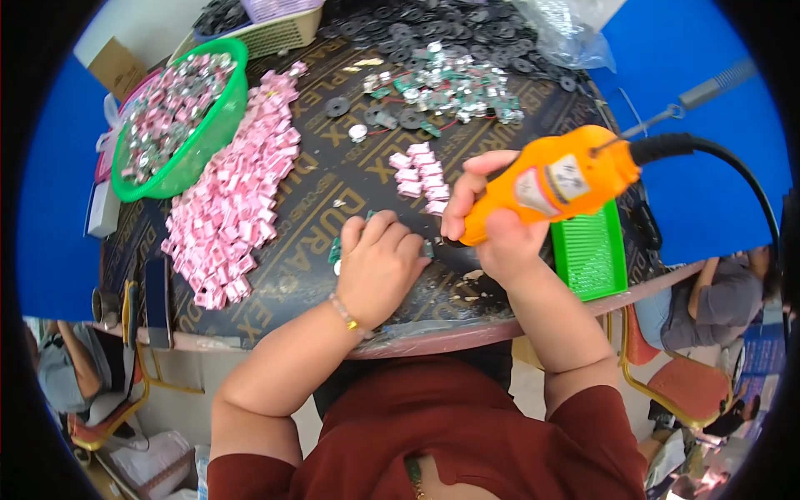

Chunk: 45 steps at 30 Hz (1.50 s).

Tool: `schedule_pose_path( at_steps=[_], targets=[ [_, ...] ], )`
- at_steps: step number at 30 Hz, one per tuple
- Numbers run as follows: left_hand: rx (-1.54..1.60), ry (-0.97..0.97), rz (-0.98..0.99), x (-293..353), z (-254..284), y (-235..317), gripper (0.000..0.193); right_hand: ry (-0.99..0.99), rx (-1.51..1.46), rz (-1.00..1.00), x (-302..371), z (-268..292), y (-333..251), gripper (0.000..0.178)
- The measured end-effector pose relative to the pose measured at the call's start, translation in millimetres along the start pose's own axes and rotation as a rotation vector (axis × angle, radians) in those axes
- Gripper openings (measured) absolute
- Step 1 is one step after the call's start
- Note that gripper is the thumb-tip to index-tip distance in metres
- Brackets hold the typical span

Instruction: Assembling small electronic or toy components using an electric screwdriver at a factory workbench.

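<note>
Gripping an orange power screwdriver (554,179), the right hand (507,242) has its fingers wrapped round the body; the tool's dark nose points down and left, toward the fingers of the left hand (379,271). Those fingers are curled and close together, low over the table (292,283), with a green circuit board (335,250) showing just to their left. The hand covers most of that spot, so the board is perhaps pinched, perhaps merely pressed; I cannot tell which.

Just beyond the right fingertips, a small set of pink blocks (432,171) lies in rough rows. Farther out from those fingertips is a heap of silver parts (467,87) mixed with green boards and red wires, and behind it a spread of black discs (467,33). Well left of the left fingers runs a long pile of pink blocks (229,208), and past it stands a green basket (200,150) full of pink and silver pieces. A phone (158,304) lies farther left of the same fingers. Right of the right fingers sits a green tray (590,250).
</note>
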<state>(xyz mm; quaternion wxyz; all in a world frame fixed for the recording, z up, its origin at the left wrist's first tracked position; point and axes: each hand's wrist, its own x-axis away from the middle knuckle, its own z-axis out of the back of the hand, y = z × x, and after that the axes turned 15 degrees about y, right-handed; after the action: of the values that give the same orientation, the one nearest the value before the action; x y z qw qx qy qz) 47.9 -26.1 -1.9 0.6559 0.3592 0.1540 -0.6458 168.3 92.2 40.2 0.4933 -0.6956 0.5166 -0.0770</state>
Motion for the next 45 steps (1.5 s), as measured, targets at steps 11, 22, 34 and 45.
schedule_pose_path(
  at_steps=[11, 22, 34, 45],
  targets=[
    [-0.017, 0.033, -0.084, -3, -3, 8, 0.025, 0.577, 0.772, 0.563, -11, 147, -122, 0.024],
    [-0.086, 0.037, -0.055, -7, 3, 9, 0.025, 0.649, 0.733, 0.545, -8, 189, -120, 0.028],
    [0.001, 0.029, 0.006, -6, 1, 5, 0.016, 0.643, 0.674, 0.680, -3, 161, -134, 0.041],
    [0.038, 0.047, 0.026, 3, -6, -3, 0.019, 0.162, 0.055, 0.049, 21, 3, -33, 0.062]
  ],
)
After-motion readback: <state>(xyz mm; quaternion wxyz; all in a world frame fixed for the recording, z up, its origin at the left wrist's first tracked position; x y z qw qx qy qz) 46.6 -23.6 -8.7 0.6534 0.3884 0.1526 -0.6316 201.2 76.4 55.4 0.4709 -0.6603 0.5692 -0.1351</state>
